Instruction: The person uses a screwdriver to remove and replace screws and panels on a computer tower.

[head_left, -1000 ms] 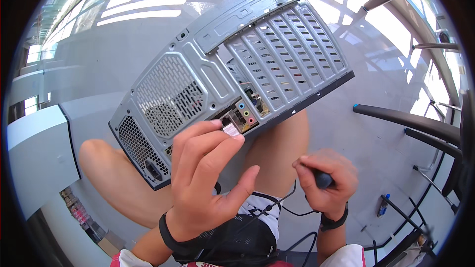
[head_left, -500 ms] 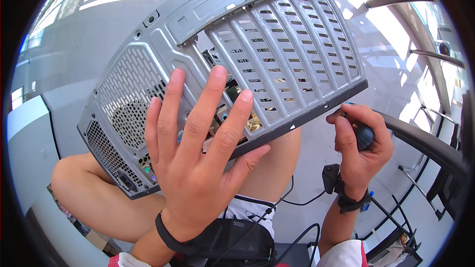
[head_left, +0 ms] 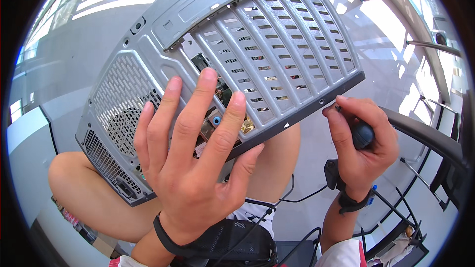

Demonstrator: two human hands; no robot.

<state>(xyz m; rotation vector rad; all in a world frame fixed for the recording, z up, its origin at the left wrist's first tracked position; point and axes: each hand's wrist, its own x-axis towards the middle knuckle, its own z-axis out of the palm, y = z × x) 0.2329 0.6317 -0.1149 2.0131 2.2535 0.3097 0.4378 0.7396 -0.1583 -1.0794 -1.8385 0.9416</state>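
Note:
A grey metal computer case (head_left: 163, 44) rests tilted across my lap, its slotted expansion covers (head_left: 287, 54) and perforated fan grille (head_left: 123, 109) facing up. My left hand (head_left: 193, 148) lies on it, fingers spread over the port area, thumb by the dark lower edge. Between those fingers show a blue round port (head_left: 216, 120) and some gold connectors (head_left: 247, 126). Tucked in my right hand (head_left: 363, 143) is a screwdriver with a dark rounded handle (head_left: 362, 135); its shaft is hidden. My right thumb and forefinger meet beside a small screw hole (head_left: 321, 101) in the case's dark edge.
A black chair armrest (head_left: 420, 136) curves past at the right. Black cables (head_left: 307, 195) hang below the case, by a black mesh pouch (head_left: 237, 237). On my right wrist sits a strap with a small black device (head_left: 332, 173). White furniture (head_left: 29, 138) stands left.
The case has shifted slightly left and turned a little, my left hand moving with it. My right fingertips have come closer to the hole in the case's edge.

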